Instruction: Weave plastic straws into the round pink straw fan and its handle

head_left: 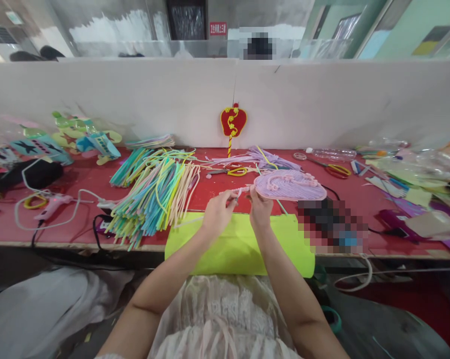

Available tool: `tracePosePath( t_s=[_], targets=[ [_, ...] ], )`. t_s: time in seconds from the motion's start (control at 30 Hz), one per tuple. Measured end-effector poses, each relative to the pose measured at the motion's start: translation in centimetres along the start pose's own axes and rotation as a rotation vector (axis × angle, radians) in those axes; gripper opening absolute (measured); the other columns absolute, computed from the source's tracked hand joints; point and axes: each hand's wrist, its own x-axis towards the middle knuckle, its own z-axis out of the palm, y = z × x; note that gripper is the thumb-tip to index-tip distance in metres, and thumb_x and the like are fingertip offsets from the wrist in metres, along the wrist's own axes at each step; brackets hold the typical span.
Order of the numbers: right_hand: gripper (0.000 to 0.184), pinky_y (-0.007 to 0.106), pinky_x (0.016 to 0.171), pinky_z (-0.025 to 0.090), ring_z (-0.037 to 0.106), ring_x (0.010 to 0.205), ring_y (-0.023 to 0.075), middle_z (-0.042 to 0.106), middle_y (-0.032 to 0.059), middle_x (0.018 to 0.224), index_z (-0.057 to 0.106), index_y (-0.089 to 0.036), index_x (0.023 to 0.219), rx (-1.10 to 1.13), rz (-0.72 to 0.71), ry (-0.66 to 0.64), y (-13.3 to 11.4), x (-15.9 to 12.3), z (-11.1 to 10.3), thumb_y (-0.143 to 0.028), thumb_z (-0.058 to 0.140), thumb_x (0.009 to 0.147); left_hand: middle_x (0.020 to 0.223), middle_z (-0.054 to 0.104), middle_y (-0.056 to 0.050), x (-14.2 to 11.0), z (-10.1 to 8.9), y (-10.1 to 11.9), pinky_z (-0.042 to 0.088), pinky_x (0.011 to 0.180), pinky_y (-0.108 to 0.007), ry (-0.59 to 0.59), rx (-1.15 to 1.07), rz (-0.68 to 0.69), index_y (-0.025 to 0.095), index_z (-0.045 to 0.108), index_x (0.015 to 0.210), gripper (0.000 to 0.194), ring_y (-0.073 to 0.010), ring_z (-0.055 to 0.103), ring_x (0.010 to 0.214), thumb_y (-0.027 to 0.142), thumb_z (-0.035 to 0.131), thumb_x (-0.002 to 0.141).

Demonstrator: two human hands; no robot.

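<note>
My left hand [218, 212] and my right hand [260, 207] meet above a yellow-green sheet [239, 244] that hangs over the table's front edge. Both hands are closed in a pinch on the thin handle end of a pink fan-shaped piece [289, 184] made of fuzzy craft sticks. The fan's body lies to the right of my right hand, low over the red table [8, 224]. A bundle of pastel craft sticks [155, 194] lies just left of my left hand.
A glue gun [55, 205] with a white cord lies at the left. Yellow-handled scissors [236, 172] and loose purple sticks [264, 158] lie behind my hands. A red ornament [232, 122] hangs on the white partition. Coloured paper scraps and another pair of scissors [337, 170] fill the right side.
</note>
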Motion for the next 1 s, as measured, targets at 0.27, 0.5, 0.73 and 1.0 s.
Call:
tracePosePath(
  t_s=[0.27, 0.5, 0.73, 1.0],
  targets=[
    [0.017, 0.023, 0.062, 0.047, 0.057, 0.062, 0.0083, 0.063, -0.0024, 0.068, 0.062, -0.022, 0.069, 0.233, 0.252, -0.074, 0.0, 0.6, -0.3, -0.036, 0.068, 0.062, 0.060, 0.063, 0.001, 0.5, 0.7, -1.6, 0.040, 0.059, -0.021, -0.172, -0.222, -0.094, 0.017, 0.063, 0.063, 0.019, -0.0119, 0.055, 0.058, 0.027, 0.052, 0.074],
    [0.020, 0.023, 0.061, 0.047, 0.054, 0.061, 0.0079, 0.059, -0.0022, 0.067, 0.063, -0.020, 0.063, 0.203, 0.319, -0.305, -0.7, 1.2, -1.2, -0.039, 0.070, 0.059, 0.067, 0.064, 0.000, 2.0, -1.4, -2.9, 0.039, 0.058, -0.020, -0.304, -0.172, 0.040, 0.016, 0.066, 0.075, 0.015, -0.0115, 0.055, 0.061, 0.022, 0.053, 0.072],
    [0.021, 0.024, 0.060, 0.047, 0.051, 0.057, 0.0081, 0.057, -0.0022, 0.059, 0.060, -0.018, 0.055, 0.091, 0.246, -0.436, -1.3, 1.9, -2.0, -0.036, 0.071, 0.057, 0.083, 0.066, -0.003, 3.1, -4.5, -1.3, 0.039, 0.071, -0.024, -0.308, 0.210, 0.279, 0.020, 0.065, 0.082, 0.015, -0.0145, 0.057, 0.077, 0.025, 0.053, 0.076],
    [0.011, 0.026, 0.064, 0.046, 0.055, 0.061, 0.0113, 0.061, -0.0017, 0.063, 0.062, -0.019, 0.063, -0.156, -0.055, -0.432, -1.2, 2.7, -3.3, -0.029, 0.067, 0.064, 0.063, 0.062, 0.000, 2.3, -5.5, -0.3, 0.034, 0.055, -0.022, -0.257, 0.323, 0.028, 0.018, 0.063, 0.073, 0.018, -0.0114, 0.053, 0.057, 0.031, 0.051, 0.076]
  ],
)
